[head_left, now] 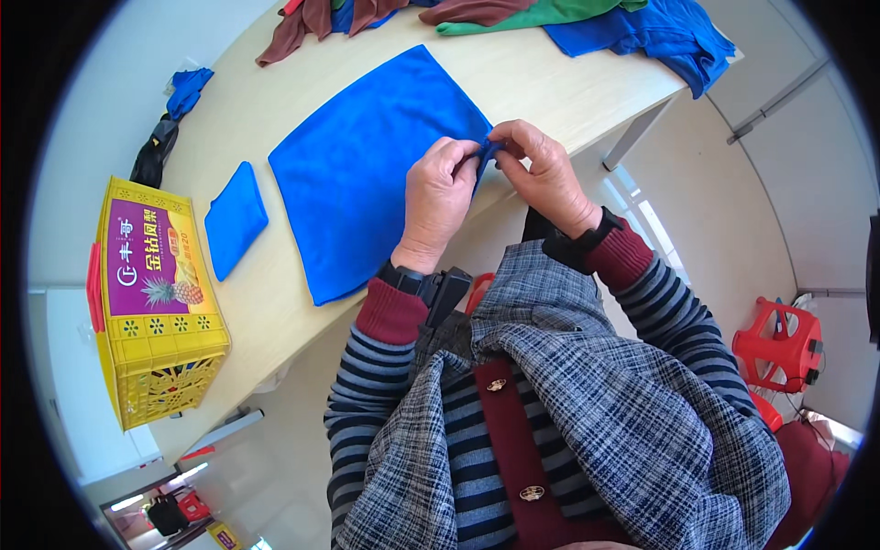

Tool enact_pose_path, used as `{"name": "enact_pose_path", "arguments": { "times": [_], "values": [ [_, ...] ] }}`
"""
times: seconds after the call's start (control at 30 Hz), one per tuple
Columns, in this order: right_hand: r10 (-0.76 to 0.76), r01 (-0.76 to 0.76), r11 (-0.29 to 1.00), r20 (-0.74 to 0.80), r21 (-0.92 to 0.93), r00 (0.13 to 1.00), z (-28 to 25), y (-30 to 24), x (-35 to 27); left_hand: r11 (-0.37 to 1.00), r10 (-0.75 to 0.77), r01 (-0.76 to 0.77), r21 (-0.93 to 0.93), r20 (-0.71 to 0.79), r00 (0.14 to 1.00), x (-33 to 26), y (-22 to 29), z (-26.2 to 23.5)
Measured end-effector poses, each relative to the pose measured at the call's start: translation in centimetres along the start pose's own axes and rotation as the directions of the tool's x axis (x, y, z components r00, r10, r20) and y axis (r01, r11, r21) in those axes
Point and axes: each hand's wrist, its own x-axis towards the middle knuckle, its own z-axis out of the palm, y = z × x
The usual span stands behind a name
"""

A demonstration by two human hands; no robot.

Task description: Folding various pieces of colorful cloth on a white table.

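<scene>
A large blue cloth [367, 165] lies spread flat on the pale wooden table [541, 78]. My left hand [438, 197] and my right hand [541, 170] meet at the cloth's near right corner, at the table's edge. Both pinch that corner between fingers and thumb, close together. A smaller blue cloth [235, 220], folded into a narrow rectangle, lies to the left of the large one, apart from my hands.
A yellow plastic crate [160, 312] with a purple pictured panel stands at the table's left end. Brown, green and blue cloths [513, 16] are heaped along the far edge. Dark and blue cloths [170, 119] hang off the far left. A red stool [779, 344] stands on the floor at right.
</scene>
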Motion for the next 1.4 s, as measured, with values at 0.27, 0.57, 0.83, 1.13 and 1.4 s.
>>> {"name": "enact_pose_path", "arguments": {
  "times": [0.27,0.57,0.83,1.13,1.4],
  "values": [
    [-0.130,0.151,0.966,0.112,-0.207,0.985,-1.1,-0.1,0.8,0.992,0.111,-0.112,0.066,0.007,0.994,0.1,0.1,0.4],
    [-0.067,0.088,0.985,0.141,-0.150,0.988,-1.3,0.2,1.3,0.958,0.153,-0.163,0.234,0.062,0.986,-1.8,0.8,-2.2],
    [-0.140,0.165,0.971,0.147,-0.175,0.979,-0.8,0.1,2.2,0.829,0.016,0.041,0.558,-0.097,0.995,-13.1,-1.2,-14.4],
    [-0.075,0.085,0.993,0.124,-0.082,0.990,-0.2,0.0,2.7,0.759,-0.106,0.179,0.626,-0.153,0.983,-16.5,-3.9,-18.3],
    [0.115,-0.127,0.991,0.228,0.039,0.967,-1.3,-0.5,5.4,0.829,-0.029,0.160,0.537,-0.243,0.970,-14.3,-4.1,-20.1]
  ]
}}
